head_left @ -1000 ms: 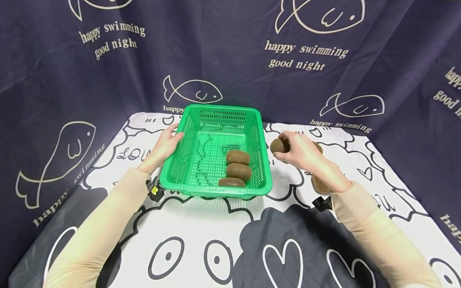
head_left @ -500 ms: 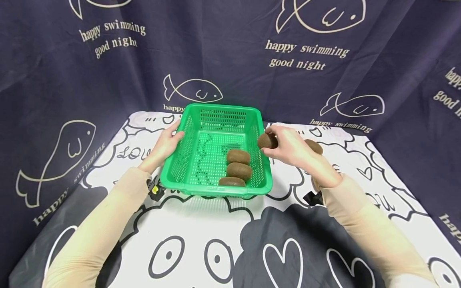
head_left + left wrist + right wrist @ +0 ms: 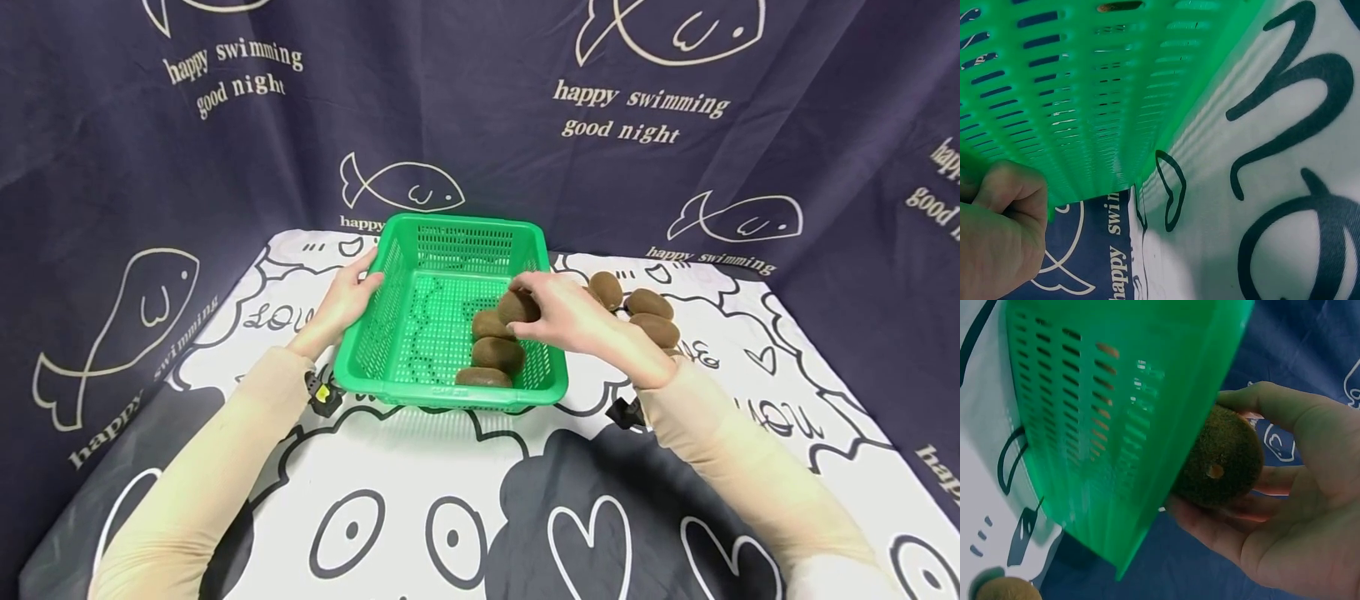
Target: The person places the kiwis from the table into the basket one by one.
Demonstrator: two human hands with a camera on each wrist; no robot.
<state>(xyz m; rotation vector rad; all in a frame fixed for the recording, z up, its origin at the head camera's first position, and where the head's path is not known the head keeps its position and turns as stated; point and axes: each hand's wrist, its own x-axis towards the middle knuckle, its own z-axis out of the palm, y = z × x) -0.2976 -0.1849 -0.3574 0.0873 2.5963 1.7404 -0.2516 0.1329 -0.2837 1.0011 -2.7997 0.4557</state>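
Observation:
A green slatted plastic basket [image 3: 450,397] stands on the table, with three brown kiwis inside along its right side; one of them is the kiwi [image 3: 498,356]. My left hand [image 3: 349,293] grips the basket's left rim, fingers curled at its edge in the left wrist view. Over the right wall reaches my right hand [image 3: 562,310], pinching another kiwi [image 3: 1225,459] between thumb and fingers. In the head view that held kiwi overlaps the rearmost one in the basket. The right wrist view shows it just past the rim, partly hidden behind the basket wall.
Right of the basket several more kiwis lie on the table, among them a kiwi [image 3: 649,303] and a kiwi [image 3: 606,290]; my right forearm partly covers the group. A white patterned cloth [image 3: 405,475] covers the table. Behind hangs a dark blue curtain [image 3: 495,108].
My right hand has carried the kiwi leftward from the table on the right, across the basket's right rim, to above the kiwis inside. My left hand stays at the left rim.

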